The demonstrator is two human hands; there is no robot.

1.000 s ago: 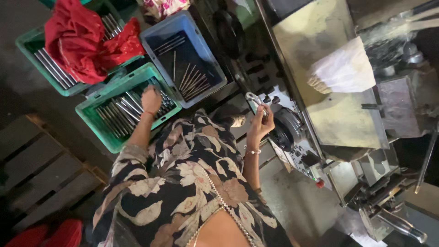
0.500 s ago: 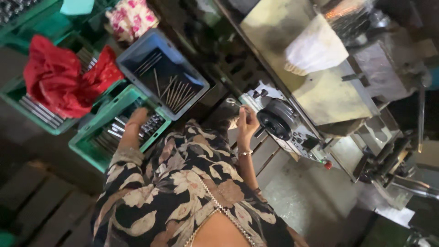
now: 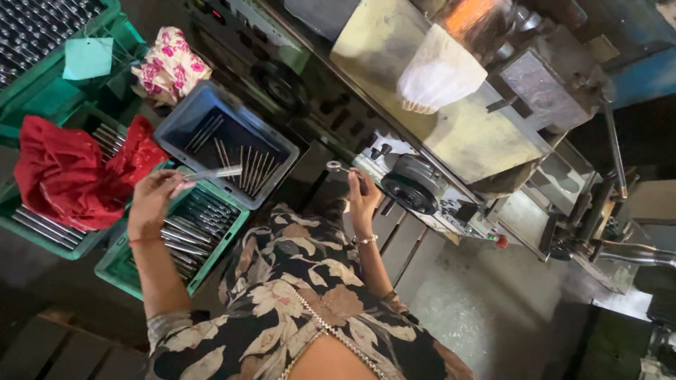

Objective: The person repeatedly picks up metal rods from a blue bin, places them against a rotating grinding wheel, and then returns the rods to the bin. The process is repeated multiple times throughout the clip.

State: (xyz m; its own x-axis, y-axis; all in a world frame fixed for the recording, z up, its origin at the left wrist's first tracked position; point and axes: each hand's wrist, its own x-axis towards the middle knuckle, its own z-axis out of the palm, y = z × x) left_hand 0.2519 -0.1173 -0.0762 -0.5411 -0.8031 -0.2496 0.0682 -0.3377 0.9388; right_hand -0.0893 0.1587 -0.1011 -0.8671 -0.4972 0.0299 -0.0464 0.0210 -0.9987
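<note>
My left hand [image 3: 151, 200] is raised over a green crate [image 3: 116, 271] of metal rods and grips one silvery rod [image 3: 211, 173] that sticks out to the right. My right hand [image 3: 362, 197] is up near the front of a grey machine [image 3: 451, 134] and pinches a small ring-ended metal piece [image 3: 336, 167], just left of the machine's round black wheel [image 3: 414, 184]. A bangle sits on my right wrist. My patterned sleeves and torso fill the lower middle of the view.
A blue-grey bin [image 3: 169, 134] with several rods stands between crate and machine. A red cloth [image 3: 67, 176] lies over another green crate [image 3: 42, 243]. A floral cloth [image 3: 169, 67] and a third crate [image 3: 21, 105] are at top left. A white bag [image 3: 440, 74] rests on the machine.
My left hand has lifted out of the green crate with one rod in it. My right hand has stayed up near the machine's wheel. The camera has swung, shifting the scene.
</note>
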